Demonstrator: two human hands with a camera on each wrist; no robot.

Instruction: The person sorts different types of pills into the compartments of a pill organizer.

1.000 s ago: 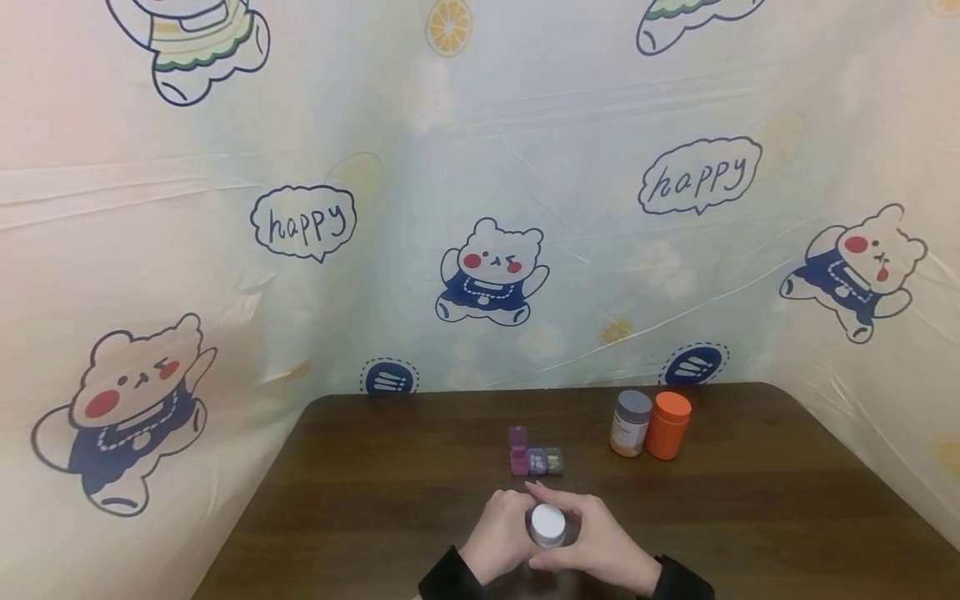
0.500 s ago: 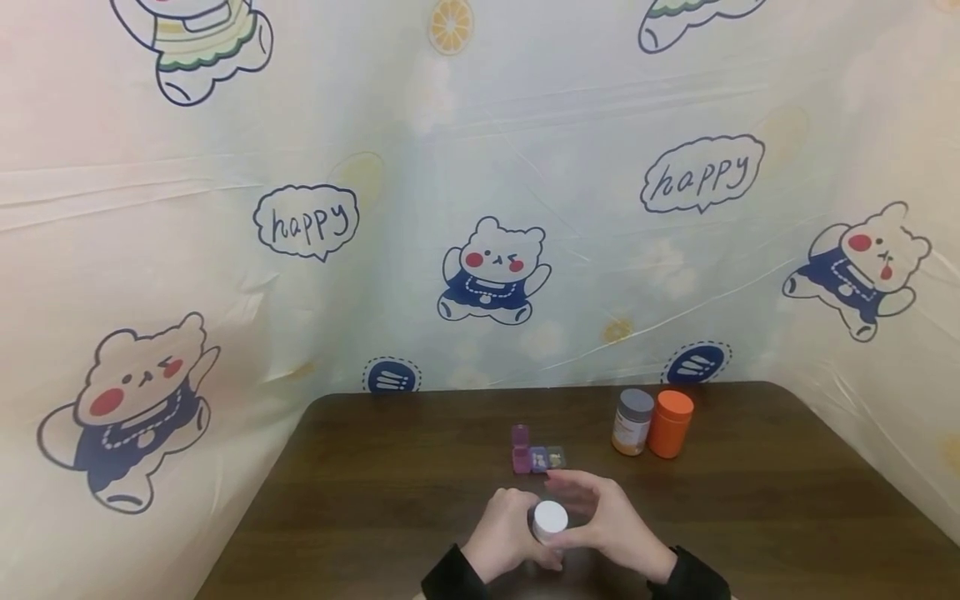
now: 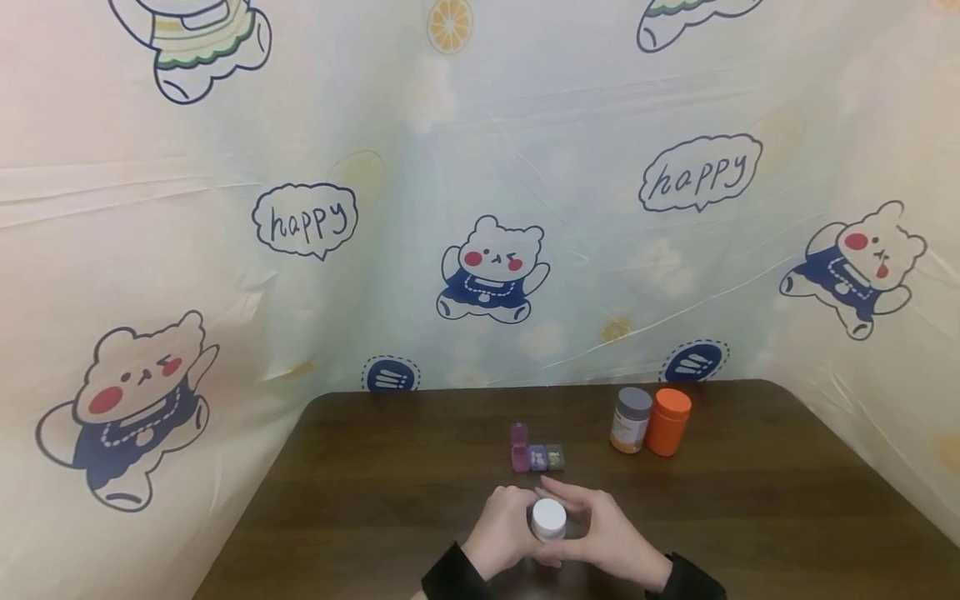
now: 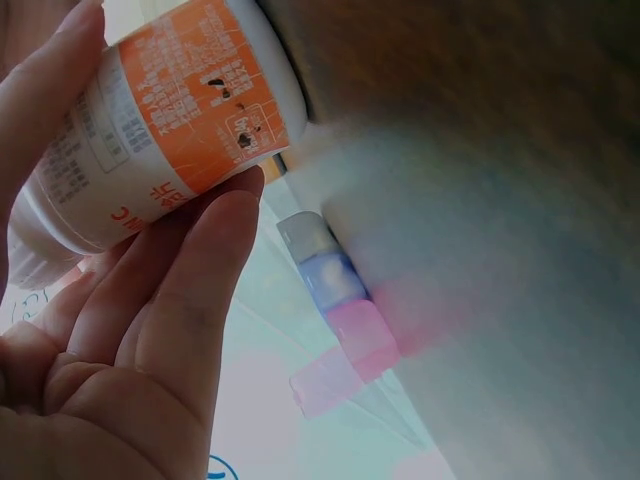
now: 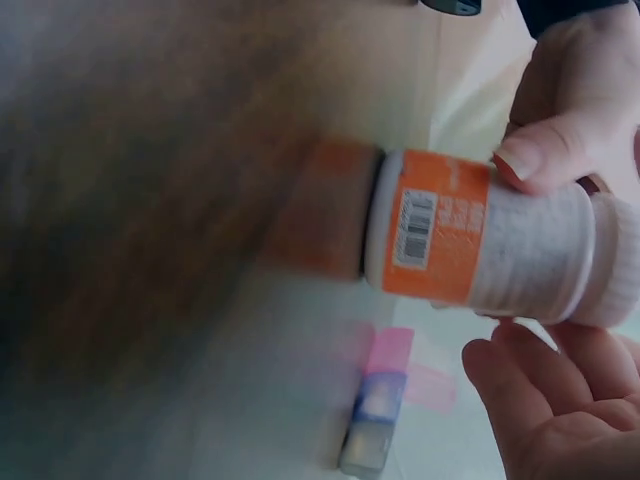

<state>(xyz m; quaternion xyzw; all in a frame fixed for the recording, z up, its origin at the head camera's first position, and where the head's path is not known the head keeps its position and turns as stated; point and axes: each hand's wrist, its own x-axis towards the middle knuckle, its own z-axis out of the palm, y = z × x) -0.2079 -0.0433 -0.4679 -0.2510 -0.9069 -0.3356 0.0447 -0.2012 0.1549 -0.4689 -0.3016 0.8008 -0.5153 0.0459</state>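
My left hand (image 3: pixel 501 529) grips a white pill bottle (image 5: pixel 525 245) with an orange label, its thumb across the near side. The bottle stands upright, its bottom at or close to the tabletop; I cannot tell whether it touches. My right hand (image 3: pixel 609 540) curves around the white ribbed cap (image 3: pixel 550 516), thumb in front and fingers behind. In the right wrist view its lower fingers stand clear of the bottle, while the upper ones meet the cap area. Beyond the hands lies a small pill organizer (image 3: pixel 538 457) with pink, blue and grey compartments. Its pink lid stands open.
A grey-lidded bottle (image 3: pixel 631 421) and an orange bottle (image 3: pixel 668 422) stand side by side at the back right of the dark wooden table (image 3: pixel 390 475). A printed cloth (image 3: pixel 480 167) hangs behind the table's far edge.
My right hand first opened away from the cap, its fingers lifting to the far right, then came back around it. The left hand has kept its grip on the bottle.
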